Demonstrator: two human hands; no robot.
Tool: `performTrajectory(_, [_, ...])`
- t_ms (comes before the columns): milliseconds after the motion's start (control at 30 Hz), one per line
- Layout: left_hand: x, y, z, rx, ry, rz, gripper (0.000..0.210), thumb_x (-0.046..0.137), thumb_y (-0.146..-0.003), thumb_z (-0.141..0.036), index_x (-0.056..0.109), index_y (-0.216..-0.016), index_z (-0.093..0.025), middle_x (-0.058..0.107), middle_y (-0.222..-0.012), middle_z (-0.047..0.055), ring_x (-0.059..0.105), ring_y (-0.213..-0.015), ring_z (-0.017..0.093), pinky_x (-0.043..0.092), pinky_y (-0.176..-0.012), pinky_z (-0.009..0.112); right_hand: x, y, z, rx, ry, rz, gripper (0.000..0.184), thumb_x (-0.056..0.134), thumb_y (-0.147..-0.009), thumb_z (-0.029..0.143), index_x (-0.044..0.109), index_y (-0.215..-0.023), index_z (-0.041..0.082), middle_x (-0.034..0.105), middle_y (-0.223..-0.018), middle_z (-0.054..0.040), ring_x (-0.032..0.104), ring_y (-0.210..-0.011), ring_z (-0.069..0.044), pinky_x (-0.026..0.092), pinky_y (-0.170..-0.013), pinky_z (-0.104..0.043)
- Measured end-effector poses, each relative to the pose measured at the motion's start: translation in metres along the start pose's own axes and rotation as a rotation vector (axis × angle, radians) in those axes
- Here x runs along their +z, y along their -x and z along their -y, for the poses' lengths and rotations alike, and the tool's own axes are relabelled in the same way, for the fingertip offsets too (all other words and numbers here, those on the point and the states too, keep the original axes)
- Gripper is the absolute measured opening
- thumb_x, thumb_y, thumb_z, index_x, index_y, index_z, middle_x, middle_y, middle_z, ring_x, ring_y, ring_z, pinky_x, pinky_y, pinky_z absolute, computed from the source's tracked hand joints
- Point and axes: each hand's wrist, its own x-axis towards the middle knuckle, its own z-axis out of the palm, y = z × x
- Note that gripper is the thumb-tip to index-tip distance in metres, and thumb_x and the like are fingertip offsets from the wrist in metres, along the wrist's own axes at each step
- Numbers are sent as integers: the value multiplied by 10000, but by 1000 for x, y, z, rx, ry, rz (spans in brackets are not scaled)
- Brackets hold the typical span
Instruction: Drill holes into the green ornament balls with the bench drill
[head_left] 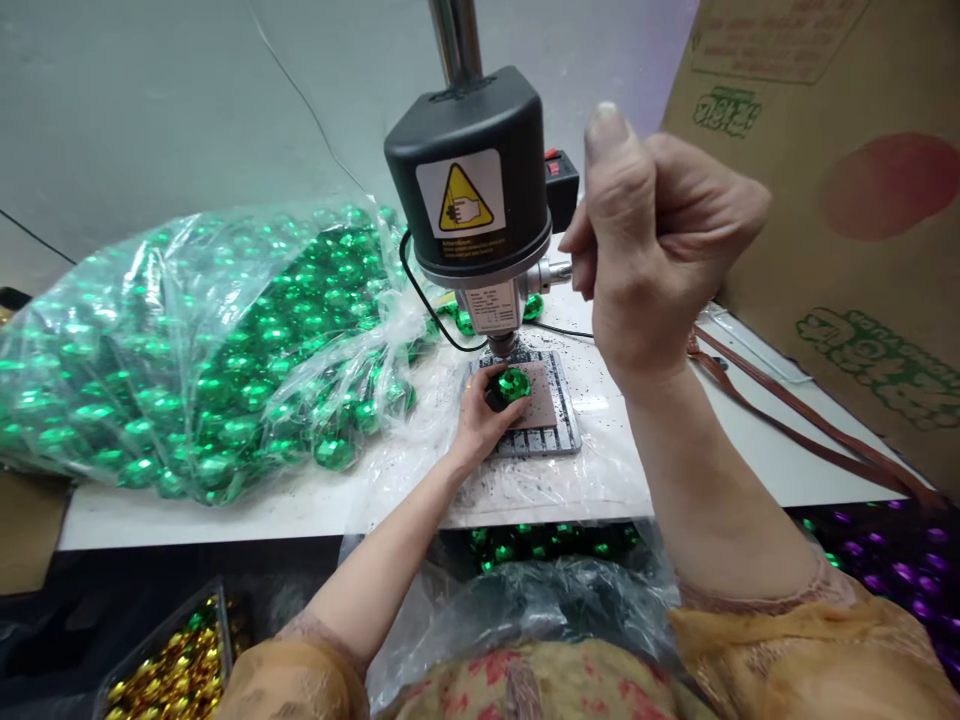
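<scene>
A bench drill press (469,180) with a black motor housing and a hand-warning sticker stands over a slotted metal base (566,430). My left hand (480,415) pinches a shiny green faceted ball (514,384) between thumb and fingers, on the base just under the chuck (502,344). Whether the drill bit touches the ball cannot be made out. My right hand (660,230) is closed in a fist, thumb up, at the right of the press. The metal feed lever (559,272) runs in behind its fingers; the gripped part is hidden.
A big clear bag (187,350) of green balls fills the table's left side. Dark shavings lie around the base. Brown straps (810,420) and a large cardboard box (840,120) are at right. Below sit gold balls (180,660), green balls (555,540) and purple balls (892,560).
</scene>
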Motion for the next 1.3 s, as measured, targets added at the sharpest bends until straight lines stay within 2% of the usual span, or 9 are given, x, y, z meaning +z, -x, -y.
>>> performTrajectory(233, [-1, 0, -6, 15, -3, -5, 555, 825, -710, -321, 603, -1207, -214, 666, -1133, 86, 625, -1070, 253, 492, -947, 398, -7, 26, -7, -52, 56, -81, 530, 563, -928, 420, 387, -477, 205, 348, -401, 64, 304, -375, -38, 275, -415, -281])
performTrajectory(400, [-1, 1, -6, 23, -16, 1, 542, 817, -723, -326, 606, -1210, -216, 665, -1137, 86, 620, -1090, 258, 484, -965, 405, -11, 33, -8, -78, -18, -55, 465, 540, -941, 268, 405, -503, 191, 369, -433, 68, 380, -393, -29, 293, -442, -259])
performTrajectory(500, [-2, 1, -8, 22, -21, 7, 548, 815, -727, -333, 600, -1216, -211, 664, -1142, 91, 621, -1088, 260, 488, -962, 409, -12, 36, -9, -74, -40, -58, 457, 534, -937, 250, 401, -505, 188, 336, -439, 68, 389, -409, -29, 283, -450, -256])
performTrajectory(667, [-2, 2, -13, 25, -29, -6, 519, 811, -735, -325, 601, -1193, -203, 666, -1146, 95, 619, -1099, 264, 483, -972, 416, -13, 43, -19, -186, -61, -84, 491, 538, -929, 226, 372, -471, 169, 287, -417, 74, 344, -380, -19, 242, -419, -253])
performTrajectory(867, [-2, 2, -15, 24, -23, -16, 507, 808, -736, -323, 604, -1185, -208, 666, -1139, 90, 621, -1093, 261, 487, -963, 410, -18, 49, -22, -198, -97, -54, 480, 543, -927, 188, 376, -478, 155, 325, -421, 74, 357, -375, -14, 220, -405, -240])
performTrajectory(1033, [-1, 2, -14, 17, -16, -14, 505, 803, -743, -329, 603, -1193, -216, 665, -1141, 87, 619, -1095, 256, 486, -963, 406, -18, 51, -25, -268, -75, -60, 467, 545, -907, 134, 348, -484, 154, 359, -427, 71, 384, -381, -17, 235, -398, -228])
performTrajectory(1167, [0, 3, -14, 14, -19, -26, 499, 802, -746, -335, 603, -1188, -218, 667, -1139, 83, 621, -1090, 252, 487, -960, 401, -20, 54, -32, -319, -43, -80, 478, 562, -883, 117, 302, -485, 165, 352, -424, 75, 369, -365, -23, 257, -382, -229])
performTrajectory(1300, [-1, 4, -15, 19, -30, -26, 502, 802, -746, -335, 597, -1188, -215, 664, -1148, 84, 615, -1098, 252, 484, -960, 397, -25, 60, -36, -353, -61, -34, 457, 565, -866, 107, 337, -479, 190, 330, -397, 78, 371, -350, -43, 245, -360, -242])
